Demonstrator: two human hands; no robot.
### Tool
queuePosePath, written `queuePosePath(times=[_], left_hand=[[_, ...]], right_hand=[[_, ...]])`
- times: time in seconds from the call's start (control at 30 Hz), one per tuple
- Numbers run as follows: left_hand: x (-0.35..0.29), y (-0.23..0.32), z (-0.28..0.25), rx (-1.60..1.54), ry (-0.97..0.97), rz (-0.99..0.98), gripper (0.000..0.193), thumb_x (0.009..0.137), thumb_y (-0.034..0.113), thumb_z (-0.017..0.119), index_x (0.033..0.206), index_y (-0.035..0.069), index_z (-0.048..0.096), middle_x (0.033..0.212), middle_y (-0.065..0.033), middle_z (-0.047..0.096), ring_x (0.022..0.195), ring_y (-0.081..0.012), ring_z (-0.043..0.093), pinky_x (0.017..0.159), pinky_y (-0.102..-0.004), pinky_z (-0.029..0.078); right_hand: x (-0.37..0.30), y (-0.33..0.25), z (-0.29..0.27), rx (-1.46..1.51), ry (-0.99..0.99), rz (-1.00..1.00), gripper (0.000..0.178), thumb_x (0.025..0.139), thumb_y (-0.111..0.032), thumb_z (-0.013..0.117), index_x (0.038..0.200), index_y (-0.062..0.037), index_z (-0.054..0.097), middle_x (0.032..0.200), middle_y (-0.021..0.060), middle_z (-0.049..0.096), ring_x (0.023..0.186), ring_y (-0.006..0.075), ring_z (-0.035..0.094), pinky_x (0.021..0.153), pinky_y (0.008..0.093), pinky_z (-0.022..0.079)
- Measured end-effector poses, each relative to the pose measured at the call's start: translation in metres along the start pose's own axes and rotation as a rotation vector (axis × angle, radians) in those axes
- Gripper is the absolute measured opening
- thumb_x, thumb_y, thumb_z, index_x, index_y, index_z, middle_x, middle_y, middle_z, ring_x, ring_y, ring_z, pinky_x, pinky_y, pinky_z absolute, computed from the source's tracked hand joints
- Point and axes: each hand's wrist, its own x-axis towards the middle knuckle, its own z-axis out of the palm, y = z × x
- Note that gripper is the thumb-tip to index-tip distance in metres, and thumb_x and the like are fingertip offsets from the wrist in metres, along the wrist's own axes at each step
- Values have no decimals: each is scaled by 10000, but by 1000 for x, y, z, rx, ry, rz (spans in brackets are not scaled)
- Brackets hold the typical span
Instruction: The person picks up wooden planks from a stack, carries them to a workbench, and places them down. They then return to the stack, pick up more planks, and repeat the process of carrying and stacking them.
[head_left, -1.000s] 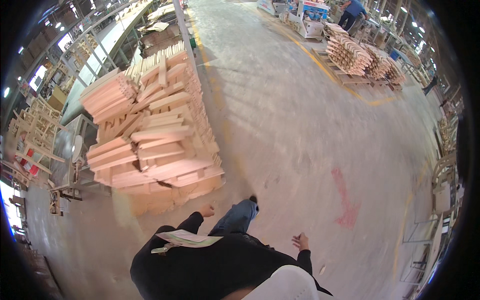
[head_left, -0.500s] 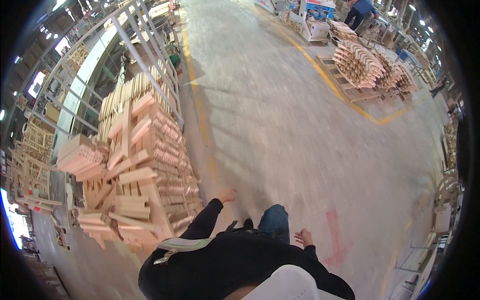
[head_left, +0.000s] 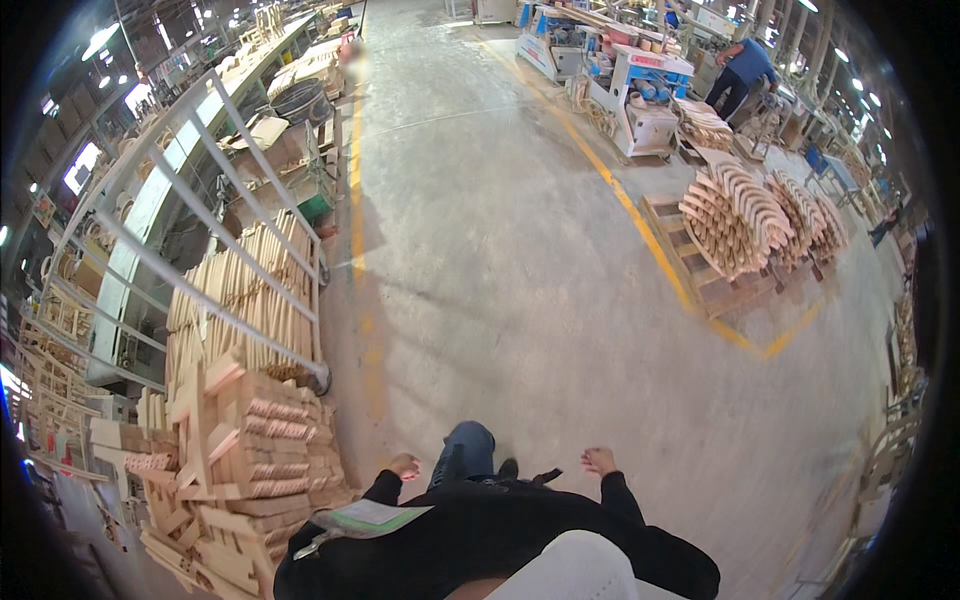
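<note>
My left hand (head_left: pixel 405 466) hangs low beside my leg, its fingers loosely bent and slightly apart, with nothing visible in it. Nearest to it is a tall stack of cut wooden pieces (head_left: pixel 275 440), which it does not touch. On my other side, my right hand (head_left: pixel 599 461) is held out over the concrete floor (head_left: pixel 480 330), its fingers partly spread and nothing in them. Both arms wear black sleeves. A card in a clear holder (head_left: pixel 370 517) lies against my black top. One knee in blue jeans (head_left: pixel 466 450) shows forward between the hands.
A white metal rail cart (head_left: pixel 225 235) holding thin wooden strips stands ahead on the left. Right of the aisle, curved wooden parts (head_left: pixel 740 220) lie on a pallet (head_left: pixel 690 250) inside a yellow floor line (head_left: pixel 625 200). Beyond are machines (head_left: pixel 640 100) and a person in blue (head_left: pixel 745 70).
I have moved forward along the aisle; the wood stack and pallet now sit lower in view. My left hand has swung back and my right hand forward. My other knee is now forward.
</note>
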Motion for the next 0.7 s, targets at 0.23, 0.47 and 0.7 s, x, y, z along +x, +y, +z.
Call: queuePosePath(times=[0.23, 0.47, 0.7], left_hand=[[148, 83, -104, 499, 18, 291, 169, 727, 136, 477, 645, 57, 602, 517, -64, 537, 467, -176, 539, 444, -318, 437], [311, 309, -241, 141, 157, 401, 187, 644, 167, 534, 772, 50, 606, 613, -122, 582, 541, -233, 569, 534, -344, 459], [407, 599, -410, 112, 406, 447, 333, 604, 176, 579, 923, 84, 595, 722, -150, 600, 728, -284, 582, 686, -354, 462]], right_hand=[[150, -292, 23, -72, -105, -228, 147, 752, -119, 498, 873, -49, 544, 820, 60, 586, 714, 173, 579, 626, 316, 467], [224, -461, 23, -35, -194, -35, 184, 741, -123, 508, 907, -49, 531, 856, 71, 585, 742, 192, 578, 639, 343, 477], [352, -538, 22, -92, -145, 64, 222, 780, -189, 480, 944, -49, 530, 846, 71, 585, 713, 198, 579, 615, 331, 459]])
